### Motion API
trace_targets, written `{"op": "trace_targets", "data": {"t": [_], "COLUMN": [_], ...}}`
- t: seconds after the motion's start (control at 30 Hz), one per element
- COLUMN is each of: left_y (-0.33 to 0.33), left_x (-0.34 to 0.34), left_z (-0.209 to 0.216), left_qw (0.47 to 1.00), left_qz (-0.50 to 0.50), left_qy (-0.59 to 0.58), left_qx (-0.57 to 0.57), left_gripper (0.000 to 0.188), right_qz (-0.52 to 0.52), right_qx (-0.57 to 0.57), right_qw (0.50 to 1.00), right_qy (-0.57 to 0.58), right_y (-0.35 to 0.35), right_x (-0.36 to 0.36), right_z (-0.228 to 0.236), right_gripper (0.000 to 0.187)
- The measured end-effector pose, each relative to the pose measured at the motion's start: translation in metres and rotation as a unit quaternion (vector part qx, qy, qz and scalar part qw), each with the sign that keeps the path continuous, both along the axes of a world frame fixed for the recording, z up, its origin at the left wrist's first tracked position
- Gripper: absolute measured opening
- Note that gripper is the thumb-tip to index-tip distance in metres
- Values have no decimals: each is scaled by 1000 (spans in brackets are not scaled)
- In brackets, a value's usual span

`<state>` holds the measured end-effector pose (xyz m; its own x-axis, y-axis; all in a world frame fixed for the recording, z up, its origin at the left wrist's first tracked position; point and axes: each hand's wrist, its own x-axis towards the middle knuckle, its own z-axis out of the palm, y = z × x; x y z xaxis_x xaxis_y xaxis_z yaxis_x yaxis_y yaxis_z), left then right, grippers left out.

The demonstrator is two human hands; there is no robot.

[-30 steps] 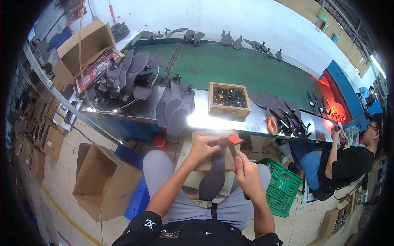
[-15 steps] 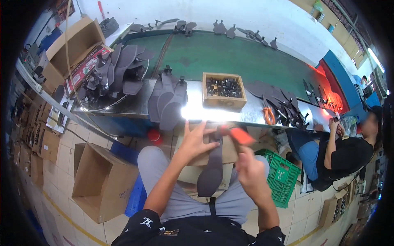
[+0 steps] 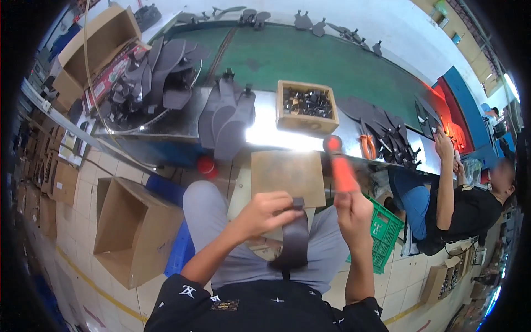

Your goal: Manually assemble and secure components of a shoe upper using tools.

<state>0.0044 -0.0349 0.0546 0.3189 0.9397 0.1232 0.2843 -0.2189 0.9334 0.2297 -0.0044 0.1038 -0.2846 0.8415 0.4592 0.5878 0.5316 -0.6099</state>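
Dark grey: one sole-shaped piece, which we find between the thighs of the seated wearer, its far end at the near edge of a brown board, its wide end toward the lap. Dark tab, one, at that far end; whether it touches the board we cannot tell. Left hand: thumb and fingers clamped on the piece, just beside the tab. Right hand: fingers closed around a hammer, its red-orange head blurred by motion, held up to the right of the board, apart from the piece.

On the metal table, left to right, we list: a heap of grey pieces; an overlapping stack of soles, jutting over the near edge; a wooden box of small dark parts; orange-handled pliers; a further pile of grey pieces. Beyond, we enter a green belt. On the floor: an open cardboard box, left; a green crate, right. Far right: one co-worker, a hand raised near a red-lit opening.
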Motion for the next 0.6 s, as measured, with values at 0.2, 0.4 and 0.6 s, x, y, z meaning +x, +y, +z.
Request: {"op": "trace_targets", "data": {"t": [0.2, 0.4, 0.6], "left_y": [-44, -57, -57], "left_x": [8, 10, 21], "left_z": [43, 48, 48], "left_qw": [980, 929, 853], "left_qz": [-71, -166, -324], "left_qy": [-170, -278, -321], "left_qx": [-77, -177, -254], "left_gripper": [33, 28, 30], "right_qz": [59, 431, 554], "right_qx": [-95, -177, -218], "right_qw": [943, 882, 800], "right_qy": [-312, 73, 72], "right_y": [13, -8, 0], "right_x": [-9, 0, 0], "right_z": [-40, 25, 44], "right_gripper": [38, 33, 24]}}
